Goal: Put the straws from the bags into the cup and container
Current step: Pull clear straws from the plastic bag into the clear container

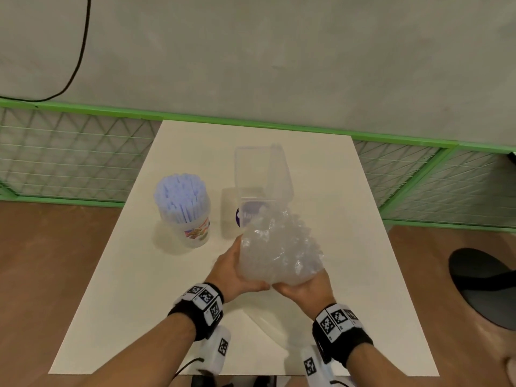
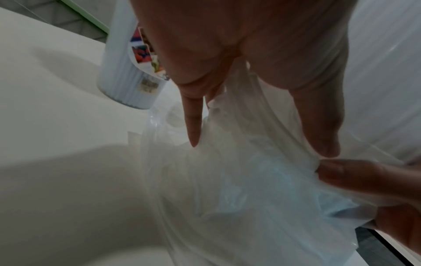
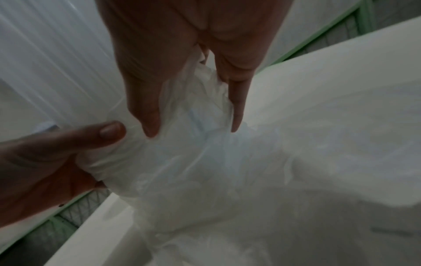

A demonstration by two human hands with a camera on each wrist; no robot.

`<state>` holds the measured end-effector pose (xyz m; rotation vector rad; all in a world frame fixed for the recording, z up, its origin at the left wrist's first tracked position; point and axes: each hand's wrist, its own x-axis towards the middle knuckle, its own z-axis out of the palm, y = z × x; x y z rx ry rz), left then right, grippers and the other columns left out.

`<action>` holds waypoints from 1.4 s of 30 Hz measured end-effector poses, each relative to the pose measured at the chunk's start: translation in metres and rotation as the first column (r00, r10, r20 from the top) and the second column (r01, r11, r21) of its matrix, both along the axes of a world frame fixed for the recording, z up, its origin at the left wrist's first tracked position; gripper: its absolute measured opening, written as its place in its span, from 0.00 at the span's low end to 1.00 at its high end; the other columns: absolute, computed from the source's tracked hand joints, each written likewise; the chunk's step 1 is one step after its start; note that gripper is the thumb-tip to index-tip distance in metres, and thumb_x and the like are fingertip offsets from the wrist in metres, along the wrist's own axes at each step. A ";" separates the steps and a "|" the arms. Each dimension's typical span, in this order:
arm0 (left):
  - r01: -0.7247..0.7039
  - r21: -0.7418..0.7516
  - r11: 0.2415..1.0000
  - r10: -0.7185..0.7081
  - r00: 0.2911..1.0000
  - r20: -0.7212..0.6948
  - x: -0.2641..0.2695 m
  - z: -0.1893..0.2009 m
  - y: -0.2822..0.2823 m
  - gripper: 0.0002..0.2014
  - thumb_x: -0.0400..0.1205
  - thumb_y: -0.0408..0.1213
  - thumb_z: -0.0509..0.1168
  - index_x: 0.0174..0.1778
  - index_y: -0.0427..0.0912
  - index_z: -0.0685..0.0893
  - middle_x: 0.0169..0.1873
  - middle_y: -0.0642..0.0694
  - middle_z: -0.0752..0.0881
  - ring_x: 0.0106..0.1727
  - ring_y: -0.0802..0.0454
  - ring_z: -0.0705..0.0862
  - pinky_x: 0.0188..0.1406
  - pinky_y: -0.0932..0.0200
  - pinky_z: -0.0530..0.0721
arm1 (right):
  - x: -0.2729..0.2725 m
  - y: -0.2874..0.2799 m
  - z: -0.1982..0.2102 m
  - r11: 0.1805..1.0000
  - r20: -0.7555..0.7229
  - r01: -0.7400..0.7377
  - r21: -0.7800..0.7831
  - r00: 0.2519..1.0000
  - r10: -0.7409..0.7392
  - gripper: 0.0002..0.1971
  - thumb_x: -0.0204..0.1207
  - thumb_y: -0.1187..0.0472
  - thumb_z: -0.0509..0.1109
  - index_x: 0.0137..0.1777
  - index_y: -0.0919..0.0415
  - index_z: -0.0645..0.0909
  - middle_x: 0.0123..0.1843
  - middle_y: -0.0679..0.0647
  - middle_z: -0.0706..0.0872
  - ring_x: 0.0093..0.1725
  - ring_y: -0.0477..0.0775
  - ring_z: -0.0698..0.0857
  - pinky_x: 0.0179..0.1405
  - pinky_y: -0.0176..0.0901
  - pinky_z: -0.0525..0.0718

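Currently the clear plastic bag is held up just above the counter, right in front of the clear container, its far end tipped toward the container's mouth. Left hand grips the bag's near-left side, fingers curled into the film; right hand grips the near-right bottom the same way, fingers bunching plastic. Both hands gripping the bag, nothing else in them. Straws inside the bag are hard to make out; only a faint bluish patch shows through the film in the wrist views.

Left of the container stands the cup, upright, packed full with pale blue straws. So the cup part looks done; the container looks empty or near-empty, hard to tell through clear walls.

Step in hand, judged: emptying this bag into the container. To do it well, get the bag's open end over the container mouth, lift the bottom, keep straws aligned lengthwise so they slide rather than jam.

Materials: bag is thin, crinkly, glossy, floppy film. Container is rigid, transparent, rectangular, tall, with a purple label low down. Cup is translucent, round, with a printed label. Counter is matte white, flat.
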<state>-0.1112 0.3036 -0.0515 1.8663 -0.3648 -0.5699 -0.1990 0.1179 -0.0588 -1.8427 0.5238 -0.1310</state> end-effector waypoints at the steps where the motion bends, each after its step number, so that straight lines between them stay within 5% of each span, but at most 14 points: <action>1: 0.006 0.002 1.000 -0.006 1.000 -0.004 0.000 0.000 -0.005 0.47 0.54 0.45 0.89 0.64 0.73 0.70 0.57 0.67 0.85 0.60 0.72 0.82 0.59 0.67 0.81 | 0.000 -0.005 0.000 1.000 -0.011 -0.012 -0.023 1.000 0.011 0.45 0.46 0.53 0.90 0.66 0.54 0.77 0.56 0.47 0.89 0.57 0.44 0.88 0.58 0.49 0.88; 5: -0.012 0.019 1.000 0.012 1.000 -0.005 0.003 -0.005 -0.008 0.48 0.54 0.41 0.89 0.64 0.72 0.69 0.56 0.65 0.85 0.60 0.70 0.82 0.56 0.70 0.80 | 0.005 -0.011 0.001 0.992 0.004 -0.112 -0.055 0.994 0.113 0.51 0.47 0.52 0.91 0.72 0.52 0.71 0.63 0.47 0.85 0.63 0.43 0.85 0.63 0.51 0.85; 8: -0.052 0.013 0.999 0.052 0.998 -0.031 0.002 -0.011 -0.004 0.48 0.55 0.39 0.89 0.68 0.60 0.73 0.53 0.64 0.87 0.56 0.73 0.84 0.55 0.71 0.82 | 0.003 -0.018 0.012 0.964 -0.026 -0.222 -0.145 0.975 0.221 0.63 0.45 0.46 0.90 0.80 0.47 0.56 0.75 0.42 0.66 0.75 0.41 0.71 0.74 0.40 0.73; 10: -0.082 0.009 0.997 0.082 0.995 -0.048 0.002 -0.015 -0.003 0.48 0.53 0.40 0.89 0.70 0.55 0.75 0.54 0.61 0.89 0.57 0.68 0.86 0.61 0.62 0.84 | 0.000 -0.027 0.026 0.929 -0.012 -0.266 -0.258 0.962 0.272 0.63 0.48 0.44 0.87 0.80 0.40 0.51 0.76 0.37 0.57 0.79 0.43 0.62 0.76 0.40 0.66; 14: -0.105 0.020 0.994 0.106 0.993 -0.054 -0.002 -0.019 -0.002 0.49 0.51 0.47 0.90 0.70 0.52 0.78 0.56 0.56 0.89 0.60 0.60 0.87 0.64 0.53 0.85 | -0.011 -0.041 0.060 0.928 0.123 -0.228 -0.295 0.954 0.273 0.50 0.54 0.54 0.84 0.71 0.31 0.57 0.72 0.38 0.63 0.73 0.42 0.68 0.69 0.41 0.74; 18: -0.168 -0.002 0.986 0.167 0.984 -0.058 -0.011 -0.020 0.000 0.44 0.53 0.40 0.90 0.67 0.45 0.81 0.55 0.53 0.91 0.58 0.62 0.88 0.63 0.56 0.85 | -0.016 -0.045 0.078 0.911 0.197 -0.277 -0.305 0.918 0.345 0.43 0.58 0.61 0.81 0.70 0.41 0.63 0.68 0.38 0.69 0.70 0.48 0.73 0.63 0.40 0.77; 23: -0.208 -0.033 0.978 0.205 0.976 -0.066 -0.020 -0.012 0.002 0.42 0.52 0.45 0.90 0.63 0.46 0.83 0.55 0.51 0.91 0.58 0.57 0.89 0.62 0.50 0.86 | -0.011 -0.041 0.092 0.881 0.235 -0.322 -0.345 0.880 0.414 0.35 0.62 0.64 0.79 0.69 0.49 0.71 0.65 0.43 0.76 0.67 0.50 0.78 0.60 0.35 0.78; 26: -0.219 -0.061 0.974 0.218 0.975 -0.032 -0.020 -0.001 0.006 0.38 0.55 0.37 0.89 0.61 0.46 0.84 0.54 0.52 0.91 0.56 0.57 0.89 0.59 0.54 0.87 | -0.007 -0.036 0.097 0.868 0.270 -0.307 -0.391 0.863 0.427 0.33 0.61 0.68 0.78 0.67 0.53 0.73 0.63 0.45 0.76 0.64 0.47 0.77 0.60 0.27 0.74; 31: -0.224 -0.081 0.971 0.226 0.974 0.014 -0.014 0.008 0.018 0.36 0.56 0.29 0.88 0.59 0.48 0.82 0.50 0.64 0.90 0.52 0.66 0.88 0.46 0.75 0.83 | 0.003 -0.019 0.094 0.863 0.317 -0.251 -0.438 0.855 0.410 0.28 0.63 0.72 0.75 0.64 0.59 0.75 0.60 0.48 0.76 0.63 0.44 0.76 0.62 0.26 0.71; 37: -0.239 -0.081 0.968 0.239 0.971 -0.019 -0.006 -0.005 0.041 0.39 0.56 0.34 0.89 0.64 0.42 0.82 0.53 0.50 0.91 0.56 0.61 0.88 0.54 0.70 0.84 | 0.011 0.008 0.078 0.871 0.318 -0.209 -0.444 0.872 0.371 0.20 0.75 0.71 0.66 0.66 0.58 0.74 0.63 0.49 0.77 0.67 0.42 0.76 0.67 0.28 0.69; 42: -0.234 -0.066 0.970 0.230 0.971 -0.069 0.003 -0.014 0.053 0.44 0.51 0.48 0.89 0.65 0.45 0.82 0.55 0.50 0.91 0.59 0.55 0.88 0.64 0.51 0.85 | 0.021 0.021 0.070 0.859 0.332 -0.122 -0.498 0.888 0.319 0.13 0.83 0.64 0.66 0.66 0.56 0.76 0.63 0.48 0.81 0.65 0.37 0.77 0.66 0.24 0.69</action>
